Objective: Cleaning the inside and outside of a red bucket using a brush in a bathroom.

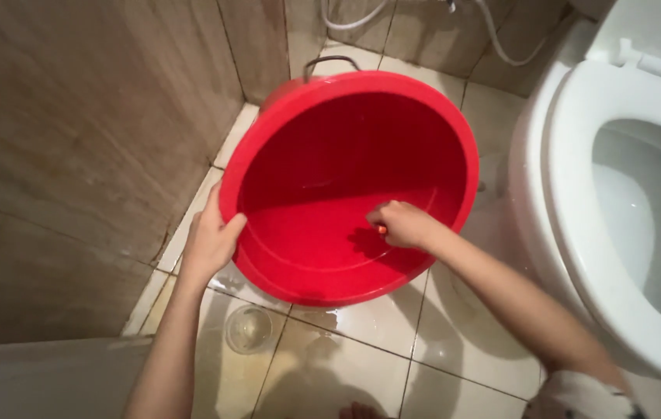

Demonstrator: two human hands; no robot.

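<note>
We tilt a red bucket point(350, 186) over the wet floor point(361, 349), left hand point(210, 240) clamped on its near rim, right hand point(404, 225) fisted inside around something small and orange. The rim could slip from wet fingers; the toilet point(617, 194) stands close beyond our right hand.

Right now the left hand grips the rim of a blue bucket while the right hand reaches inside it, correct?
Not quite: the bucket is red, not blue. The head view shows the left hand gripping its rim while the right hand reaches inside.
</note>
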